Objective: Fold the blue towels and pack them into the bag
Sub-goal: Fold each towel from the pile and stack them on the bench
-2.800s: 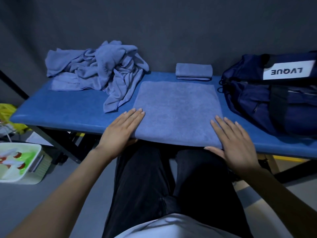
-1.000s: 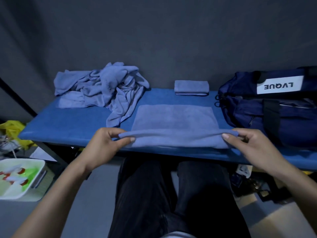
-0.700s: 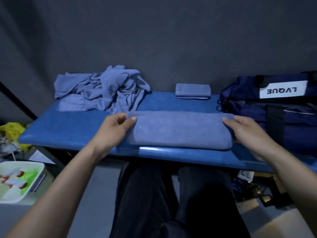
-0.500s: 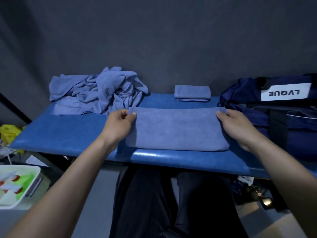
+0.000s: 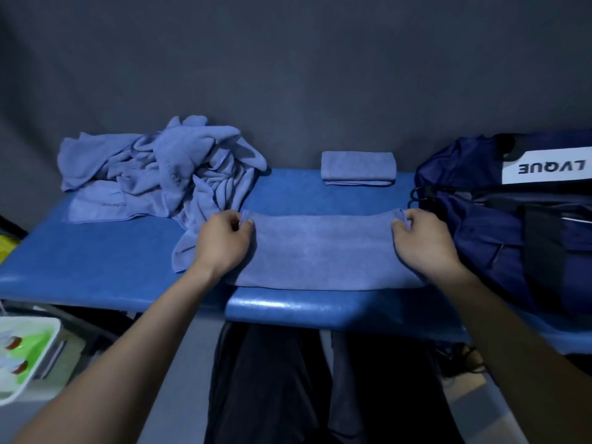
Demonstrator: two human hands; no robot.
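A blue towel (image 5: pixel 322 249), folded in half into a long strip, lies flat on the blue bench (image 5: pixel 96 267) in front of me. My left hand (image 5: pixel 224 241) pinches its far left corner. My right hand (image 5: pixel 423 241) pinches its far right corner. A small, fully folded towel (image 5: pixel 358 168) sits at the back of the bench. A heap of loose blue towels (image 5: pixel 160 171) lies at the back left. The navy bag (image 5: pixel 519 225), with a white LVQUE label, stands on the bench at the right, close to my right hand.
A dark grey wall stands right behind the bench. A white tray (image 5: pixel 22 357) with green and red items sits on the floor at the lower left. Something yellow (image 5: pixel 6 248) shows at the left edge. My legs are under the bench's front edge.
I lifted the towel's near edge and folded it away onto the far edge, halving the towel. My hands now pinch the two far corners where the edges meet.
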